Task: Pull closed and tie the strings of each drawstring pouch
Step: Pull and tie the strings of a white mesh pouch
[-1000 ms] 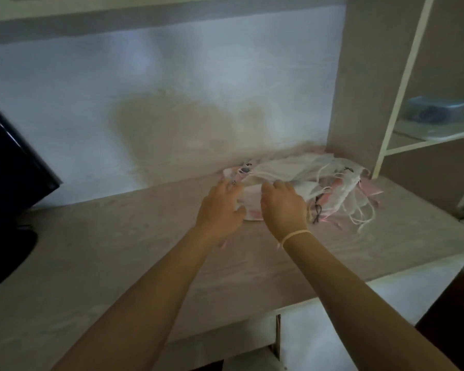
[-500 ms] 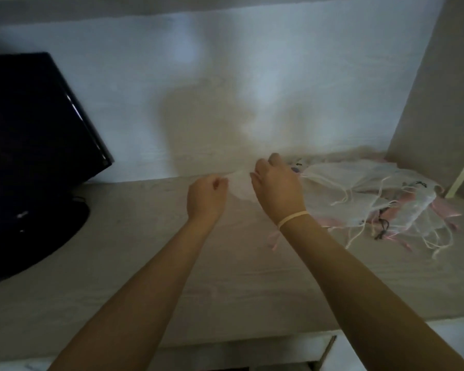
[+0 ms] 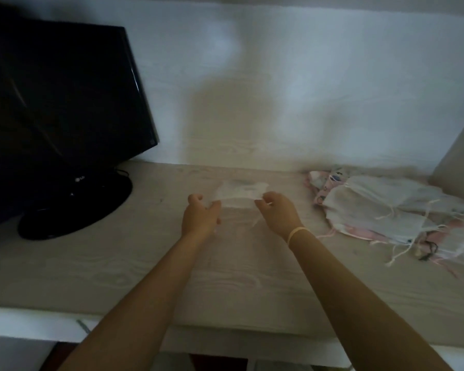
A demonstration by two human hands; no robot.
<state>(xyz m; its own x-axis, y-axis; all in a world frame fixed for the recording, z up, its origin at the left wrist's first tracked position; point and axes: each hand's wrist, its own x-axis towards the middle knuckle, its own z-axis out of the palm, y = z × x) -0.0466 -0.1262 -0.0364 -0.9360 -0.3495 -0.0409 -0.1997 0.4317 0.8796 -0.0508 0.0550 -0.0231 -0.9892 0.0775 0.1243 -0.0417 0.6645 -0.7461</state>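
Note:
A small sheer white drawstring pouch (image 3: 239, 193) is stretched between my two hands above the middle of the pale wooden desk (image 3: 118, 266). My left hand (image 3: 200, 219) pinches its left side and my right hand (image 3: 277, 213) pinches its right side; the right wrist wears a pale band. Thin strings hang faintly below the pouch. A heap of several more white and pink pouches (image 3: 386, 212) with loose strings lies on the desk at the right.
A black monitor (image 3: 62, 108) on a round stand (image 3: 75, 207) fills the left. The white wall runs behind the desk, and a grey side panel (image 3: 458, 156) rises at the far right. The desk's front edge lies near the bottom.
My hands lifted one pouch off the heap and carried it left to the middle of the desk, then spread apart with it. The view swung left, bringing the monitor in.

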